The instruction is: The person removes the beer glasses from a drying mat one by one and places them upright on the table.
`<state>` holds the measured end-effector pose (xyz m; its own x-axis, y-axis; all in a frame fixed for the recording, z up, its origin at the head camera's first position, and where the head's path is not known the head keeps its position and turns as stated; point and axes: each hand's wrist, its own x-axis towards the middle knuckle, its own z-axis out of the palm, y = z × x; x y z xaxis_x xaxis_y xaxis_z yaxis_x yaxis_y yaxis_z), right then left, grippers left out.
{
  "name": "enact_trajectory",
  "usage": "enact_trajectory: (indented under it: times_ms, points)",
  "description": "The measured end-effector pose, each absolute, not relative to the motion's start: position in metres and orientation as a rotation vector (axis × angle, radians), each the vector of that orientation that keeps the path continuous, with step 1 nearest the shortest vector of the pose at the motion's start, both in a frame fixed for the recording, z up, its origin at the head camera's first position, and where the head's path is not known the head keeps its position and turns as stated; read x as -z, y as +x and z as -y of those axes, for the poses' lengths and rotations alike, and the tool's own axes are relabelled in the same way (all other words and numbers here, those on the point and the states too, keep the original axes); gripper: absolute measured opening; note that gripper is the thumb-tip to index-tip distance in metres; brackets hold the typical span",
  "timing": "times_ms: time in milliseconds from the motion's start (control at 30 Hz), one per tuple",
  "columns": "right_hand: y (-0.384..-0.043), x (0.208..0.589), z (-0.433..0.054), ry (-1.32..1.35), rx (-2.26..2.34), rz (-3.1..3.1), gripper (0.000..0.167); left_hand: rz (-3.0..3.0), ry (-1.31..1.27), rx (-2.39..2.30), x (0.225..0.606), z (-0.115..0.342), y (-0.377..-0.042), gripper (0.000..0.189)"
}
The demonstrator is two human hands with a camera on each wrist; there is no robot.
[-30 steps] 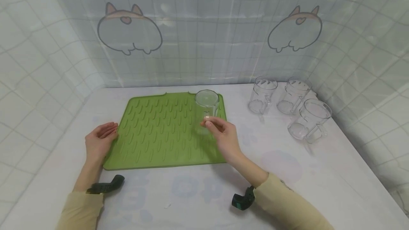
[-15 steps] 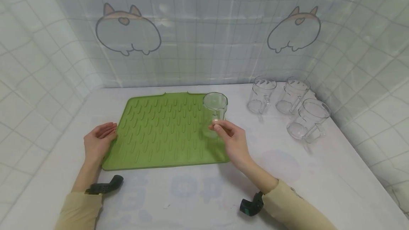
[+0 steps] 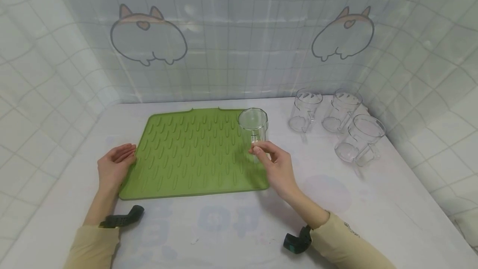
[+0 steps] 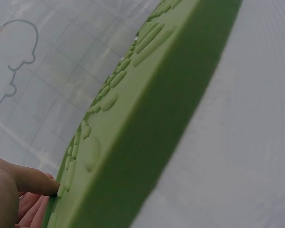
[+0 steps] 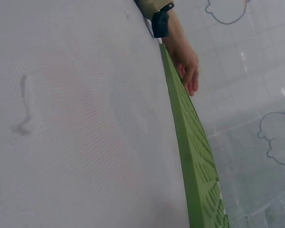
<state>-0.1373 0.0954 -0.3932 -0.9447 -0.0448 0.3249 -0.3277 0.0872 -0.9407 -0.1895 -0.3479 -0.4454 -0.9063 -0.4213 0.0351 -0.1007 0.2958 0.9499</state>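
Note:
My right hand pinches the handle of a clear glass mug over the right part of a green ribbed silicone mat. The fingers cover part of the mug's lower half, and I cannot tell whether its base touches the mat. At the mat's left edge rests my left hand, its fingers loosely bent. The left wrist view has the left thumb touching the edge of the mat. In the right wrist view, part of a clear glass shows at the lower right corner.
Three more clear glass mugs stand on the white tabletop to the right: one mug at the back, a second mug beside it, and a third mug nearer the front. A tiled curtain with printed animal drawings encloses the back and sides.
My right hand and the glass mug have shifted to the right across the mat, towards its right edge, slowing in the last half second. The left hand has stayed in place.

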Motion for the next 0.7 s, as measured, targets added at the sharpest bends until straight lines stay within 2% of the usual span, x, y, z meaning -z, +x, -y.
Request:
enact_trajectory:
  times_ms: [167, 433, 700]
  points:
    - [-0.1365, 0.3940, -0.0957, 0.405, -1.919, 2.138, 0.023, 2.284, 0.478, 1.656, 0.4466, 0.3492, -0.1900, 0.048]
    - [-0.1330, 0.3931, -0.0948, 0.471, -1.841, 2.120, 0.015, 2.290, 0.472, 1.644, 0.4475, 0.3494, -0.1896, 0.047]
    - [-0.1308, 0.3928, -0.0940, 0.522, -1.758, 2.095, 0.014, 2.257, 0.463, 1.677, 0.4478, 0.3486, -0.1875, 0.048]
